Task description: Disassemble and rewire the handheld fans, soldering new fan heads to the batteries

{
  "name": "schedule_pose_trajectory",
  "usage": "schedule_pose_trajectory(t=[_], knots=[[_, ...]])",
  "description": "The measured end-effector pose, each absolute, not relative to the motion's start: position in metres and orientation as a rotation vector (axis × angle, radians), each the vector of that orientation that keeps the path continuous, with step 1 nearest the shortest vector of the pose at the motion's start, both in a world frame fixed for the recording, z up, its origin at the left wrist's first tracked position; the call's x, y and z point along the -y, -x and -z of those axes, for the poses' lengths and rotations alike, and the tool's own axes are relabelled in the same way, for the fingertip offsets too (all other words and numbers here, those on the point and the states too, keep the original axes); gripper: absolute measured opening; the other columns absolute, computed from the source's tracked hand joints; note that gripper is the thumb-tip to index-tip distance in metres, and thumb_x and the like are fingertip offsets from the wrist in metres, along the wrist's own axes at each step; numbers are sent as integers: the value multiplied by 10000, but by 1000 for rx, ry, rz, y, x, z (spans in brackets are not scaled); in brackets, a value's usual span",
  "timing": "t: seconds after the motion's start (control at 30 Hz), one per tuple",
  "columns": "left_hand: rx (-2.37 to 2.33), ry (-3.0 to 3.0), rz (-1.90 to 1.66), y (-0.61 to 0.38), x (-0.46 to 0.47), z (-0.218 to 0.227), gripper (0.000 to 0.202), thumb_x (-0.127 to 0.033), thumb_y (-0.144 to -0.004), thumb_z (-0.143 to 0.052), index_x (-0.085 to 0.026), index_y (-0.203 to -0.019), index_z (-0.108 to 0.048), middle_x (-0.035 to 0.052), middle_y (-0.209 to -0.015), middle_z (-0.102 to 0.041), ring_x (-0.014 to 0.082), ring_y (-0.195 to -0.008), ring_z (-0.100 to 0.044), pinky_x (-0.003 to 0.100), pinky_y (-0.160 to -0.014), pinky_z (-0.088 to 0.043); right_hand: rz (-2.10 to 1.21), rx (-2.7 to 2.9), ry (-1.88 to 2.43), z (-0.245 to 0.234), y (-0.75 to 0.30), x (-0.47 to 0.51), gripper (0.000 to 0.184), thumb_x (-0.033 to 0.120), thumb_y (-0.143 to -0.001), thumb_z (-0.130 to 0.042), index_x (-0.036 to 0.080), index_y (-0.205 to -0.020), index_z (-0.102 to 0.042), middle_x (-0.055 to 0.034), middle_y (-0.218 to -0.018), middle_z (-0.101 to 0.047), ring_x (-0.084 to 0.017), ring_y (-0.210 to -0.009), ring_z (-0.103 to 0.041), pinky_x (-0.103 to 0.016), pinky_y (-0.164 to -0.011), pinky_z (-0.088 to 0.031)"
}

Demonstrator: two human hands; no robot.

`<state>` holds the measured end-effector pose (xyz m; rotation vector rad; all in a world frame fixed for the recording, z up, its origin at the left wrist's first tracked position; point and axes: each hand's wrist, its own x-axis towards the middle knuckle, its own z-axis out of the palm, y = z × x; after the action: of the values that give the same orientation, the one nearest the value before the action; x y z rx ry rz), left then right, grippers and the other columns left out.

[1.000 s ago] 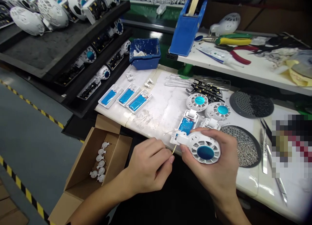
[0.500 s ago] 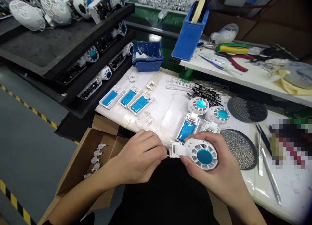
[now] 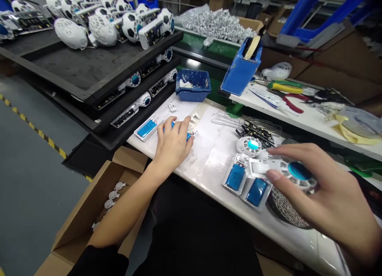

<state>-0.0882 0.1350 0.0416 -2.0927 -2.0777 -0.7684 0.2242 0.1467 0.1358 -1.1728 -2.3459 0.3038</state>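
My right hand (image 3: 322, 184) grips a round white plastic housing (image 3: 286, 170) with a turquoise disc and a hinged bracket, held above the bench's right side. Beneath it lie two white cases with blue battery packs (image 3: 234, 177), joined to similar round heads (image 3: 250, 145). At the left, my left hand (image 3: 175, 142) reaches over a white case with a blue battery pack (image 3: 189, 136), fingers spread and curved down. Its fingers partly hide that case and a neighbouring one; whether they touch cannot be seen. Another battery case (image 3: 147, 128) lies just left of the hand.
Small white clips (image 3: 194, 117) lie behind my left hand, before a blue bin (image 3: 193, 85). Black trays (image 3: 59, 73) of assembled units stand left. A cardboard box (image 3: 80, 212) sits below. Pliers (image 3: 286, 87) lie on the raised shelf (image 3: 316, 126); a dish of screws (image 3: 286, 208) is right.
My left hand has left the bracket end and moved away, forward and left, to the battery cases, its fingers opening. My right hand has carried the housing right and slightly up. The view has shifted.
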Motion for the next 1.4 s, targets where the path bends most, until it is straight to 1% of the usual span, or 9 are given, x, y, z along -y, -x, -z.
schedule_pose_trajectory(t=[0.17,0.43,0.53,0.63,0.8,1.03,1.23,1.33,1.4], knots=[[2003,2165,836,96,-138,-35,553,-302,-1032,-690,-94,-1521,-537,166,-1292,-774,407,-1407,-529,583,-1161,-329,-361,2468,992,-137,-214,-172,212,396,-1101,-534,345,-1245,-680,-59,-1293,-678,-349,-1144,-689,-537,-936,-542],[1935,2577,947,92,-97,-41,457,-245,-1018,-635,-197,-1469,-585,96,-1302,-767,300,-1260,-642,494,-1097,-381,-423,2541,878,-129,-188,-191,230,405,-1135,-514,270,-1237,-670,-56,-1257,-671,-260,-1131,-674,-431,-932,-506],[1981,2592,1068,86,-87,-40,379,-174,-979,-628,-251,-1344,-693,64,-1325,-746,269,-1230,-656,461,-1052,-398,-483,2597,856,-124,-181,-194,271,397,-1164,-440,262,-1263,-654,-57,-1246,-655,-239,-1110,-668,-414,-918,-497],[2037,2449,1219,80,-86,-35,149,-240,-1012,-679,-269,-1126,-771,39,-1281,-753,251,-1201,-673,453,-1040,-397,-544,2619,847,-114,-175,-198,313,412,-1182,-384,261,-1303,-630,-60,-1265,-643,-239,-1133,-660,-421,-954,-491],[2055,2341,1294,74,-91,-25,68,-182,-976,-723,-236,-934,-726,18,-1180,-772,237,-1154,-681,434,-1015,-427,-633,2643,855,-103,-166,-203,406,540,-1172,-397,267,-1400,-593,-80,-1334,-633,-282,-1212,-643,-457,-1012,-494],[2093,2347,1361,78,-89,-25,79,-162,-1066,-576,-223,-1039,-620,83,-1192,-721,246,-1148,-637,439,-1019,-501,-633,2751,777,-100,-155,-209,428,552,-1152,-476,290,-1443,-646,-114,-1302,-622,-283,-1113,-673,-488,-1016,-560],[2122,2323,1337,79,-87,-24,118,-123,-1093,-480,-213,-1077,-554,121,-1198,-653,265,-1148,-588,455,-1026,-515,-517,2819,760,-89,-144,-207,428,583,-1150,-488,357,-1489,-618,-91,-1360,-613,-293,-1166,-675,-439,-867,-588],[2156,2312,1282,77,-87,-23,114,-119,-1091,-473,-208,-1069,-542,120,-1183,-644,270,-1127,-579,456,-1011,-507,-442,2801,747,-82,-139,-207,375,546,-1148,-524,344,-1441,-642,-68,-1357,-638,-283,-1195,-670,-388,-772,-572],[2180,2297,1261,76,-87,-23,109,-120,-1088,-472,-206,-1071,-538,118,-1176,-643,272,-1118,-576,459,-1009,-501,-425,2797,734,-78,-136,-207,320,529,-1137,-563,325,-1355,-678,-54,-1341,-651,-279,-1213,-657,-388,-794,-577]])
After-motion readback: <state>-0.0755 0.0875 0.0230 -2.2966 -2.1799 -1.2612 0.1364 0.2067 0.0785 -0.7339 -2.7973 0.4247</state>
